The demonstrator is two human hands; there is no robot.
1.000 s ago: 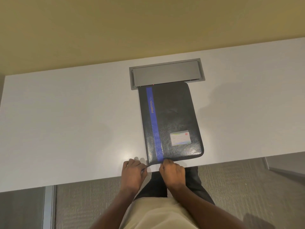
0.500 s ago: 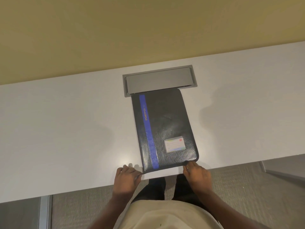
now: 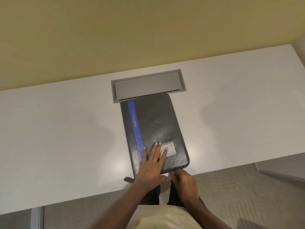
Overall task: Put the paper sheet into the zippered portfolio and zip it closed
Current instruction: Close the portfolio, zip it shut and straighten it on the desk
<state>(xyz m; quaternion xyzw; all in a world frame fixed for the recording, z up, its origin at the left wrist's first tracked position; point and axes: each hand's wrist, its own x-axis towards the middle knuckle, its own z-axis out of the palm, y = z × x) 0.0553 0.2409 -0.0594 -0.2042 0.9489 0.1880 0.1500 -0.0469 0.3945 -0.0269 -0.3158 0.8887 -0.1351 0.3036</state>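
A black zippered portfolio (image 3: 155, 126) with a blue stripe and a small card label lies shut on the white desk (image 3: 66, 138), its near edge close to the desk's front. My left hand (image 3: 152, 164) lies flat on the portfolio's near part, fingers spread, partly over the label. My right hand (image 3: 185, 182) is at the portfolio's near right edge, fingers pinched together on something small there, probably the zipper pull; a small white bit shows beside the fingertips. No paper sheet is in sight.
A grey cable hatch (image 3: 146, 86) is set into the desk just beyond the portfolio's far end. A yellow wall stands behind the desk. Grey carpet (image 3: 239, 199) and my legs lie below the desk's front edge.
My left hand has moved from the portfolio's near left corner up onto its cover and flattened. My right hand has stayed near the near right edge, slightly leftward. The view has shifted.
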